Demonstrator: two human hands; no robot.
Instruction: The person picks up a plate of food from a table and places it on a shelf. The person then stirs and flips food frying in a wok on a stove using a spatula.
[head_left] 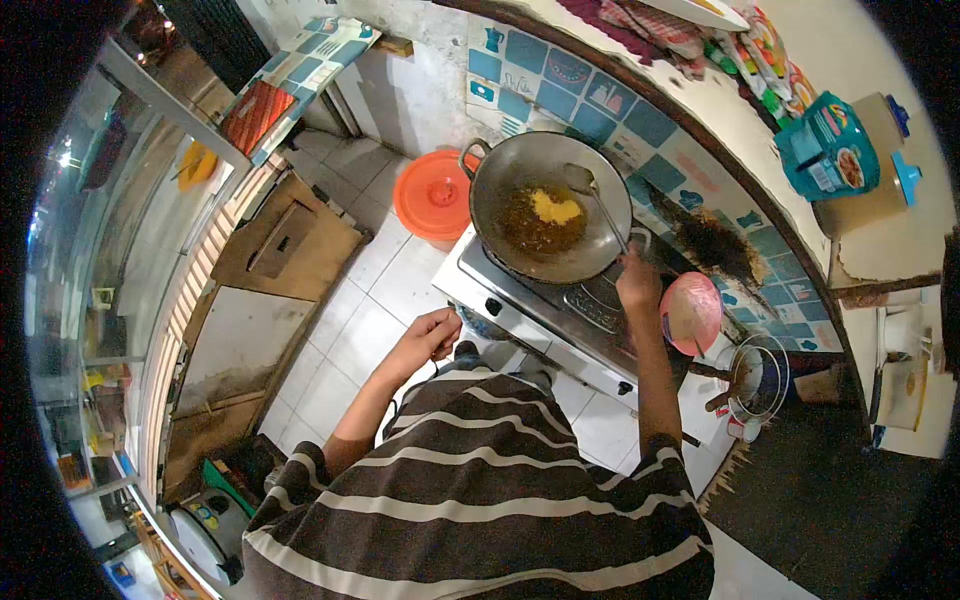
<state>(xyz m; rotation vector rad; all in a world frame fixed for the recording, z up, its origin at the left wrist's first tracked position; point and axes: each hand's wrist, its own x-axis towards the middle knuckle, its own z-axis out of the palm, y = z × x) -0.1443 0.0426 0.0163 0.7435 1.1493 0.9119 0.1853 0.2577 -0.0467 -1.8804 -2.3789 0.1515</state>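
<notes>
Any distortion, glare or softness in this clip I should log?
Head view, overall: fisheye bending, the tiled wall curving in an arc, with black rounded corners; head view, far left: a bright glare spot around the glass panels; head view, centre: wok and right hand readable, fine detail slightly soft.

Left hand [432, 335] in front of the torso [475, 480], fingers curled into a loose fist, back of hand mostly up, knuckles angled inward. Left forearm [362, 400] runs forward and inward, elbow bent and out to the side. Right hand [638, 283] is farther forward, fingers wrapped in a grip, wrist roughly in line with the forearm. Right forearm [657, 380] points nearly straight ahead, arm more extended than the left. Both forearms bare, hands well apart.
</notes>
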